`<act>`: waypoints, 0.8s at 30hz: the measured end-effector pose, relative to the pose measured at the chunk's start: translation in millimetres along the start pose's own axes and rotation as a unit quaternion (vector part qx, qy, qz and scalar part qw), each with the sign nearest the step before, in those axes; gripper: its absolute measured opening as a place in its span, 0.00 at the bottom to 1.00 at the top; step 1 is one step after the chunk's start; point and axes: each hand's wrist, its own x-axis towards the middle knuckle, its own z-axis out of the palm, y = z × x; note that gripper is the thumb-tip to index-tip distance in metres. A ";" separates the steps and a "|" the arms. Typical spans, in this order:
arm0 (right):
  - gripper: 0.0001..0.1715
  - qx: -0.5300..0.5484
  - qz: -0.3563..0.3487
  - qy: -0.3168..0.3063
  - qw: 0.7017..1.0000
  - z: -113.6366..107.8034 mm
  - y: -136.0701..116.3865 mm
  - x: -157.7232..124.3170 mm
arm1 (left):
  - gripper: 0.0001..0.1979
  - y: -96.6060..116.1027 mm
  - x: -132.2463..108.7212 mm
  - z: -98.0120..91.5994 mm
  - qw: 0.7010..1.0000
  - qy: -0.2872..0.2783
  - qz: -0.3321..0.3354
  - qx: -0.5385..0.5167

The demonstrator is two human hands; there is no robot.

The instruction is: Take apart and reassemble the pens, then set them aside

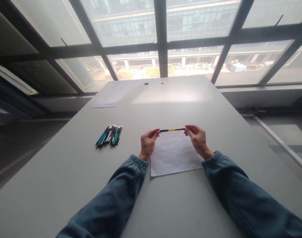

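A black and yellow pen (172,129) is held level between both hands above a white sheet of paper (174,155) on the grey table (66,172). My left hand (148,142) pinches the pen's left end with closed fingers. My right hand (196,138) pinches its right end the same way. Both arms wear blue-grey sleeves with cuffs at the wrist. A row of several pens (109,136) with blue, green and black barrels lies on the table to the left of my left hand, untouched.
Another printed sheet (113,94) lies at the far left of the table, near two small round holes (146,83) by the back edge. Large windows with dark frames (162,43) rise behind the table. The floor drops away on both sides.
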 end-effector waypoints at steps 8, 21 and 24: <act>0.16 -0.010 0.025 -0.002 1.000 -5.9 9.5 -0.3 | 0.17 2.9 -1.8 3.3 1.000 0.007 -0.012 0.019; 0.13 -0.019 -0.007 0.021 1.000 -4.2 9.2 0.6 | 0.10 4.7 -2.9 -0.3 0.986 0.012 0.088 0.144; 0.14 -0.017 -0.013 0.020 1.000 -3.9 9.1 0.1 | 0.09 6.6 -2.8 -1.2 0.979 0.013 0.115 0.166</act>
